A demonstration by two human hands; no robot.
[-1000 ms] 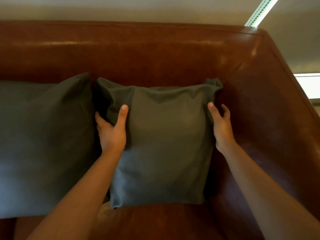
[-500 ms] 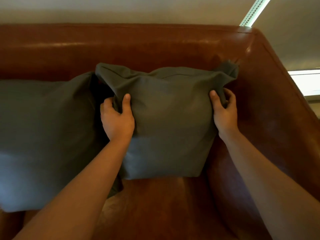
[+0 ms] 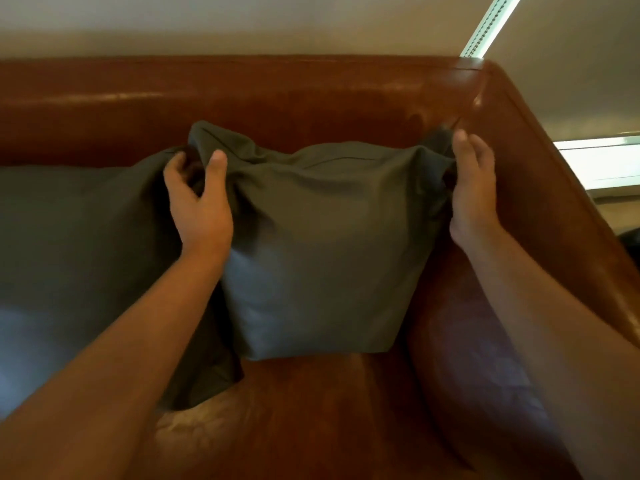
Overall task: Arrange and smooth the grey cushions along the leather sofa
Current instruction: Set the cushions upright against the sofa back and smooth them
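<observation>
A grey cushion stands upright in the right corner of the brown leather sofa, leaning on the backrest, its bottom edge on the seat. My left hand pinches the fabric near its upper left corner. My right hand grips its upper right corner, close to the armrest. The top of the cushion is bunched and creased between my hands. A second grey cushion leans on the backrest to the left, touching the first; my left forearm covers part of it.
The sofa's right armrest rises just beside my right hand. Bare leather seat lies in front of the cushions. A pale wall and a bright window strip are behind the sofa.
Both hands have slid up from the cushion's sides to its top corners, gathering the fabric. The cushion has been lifted and pulled higher against the backrest.
</observation>
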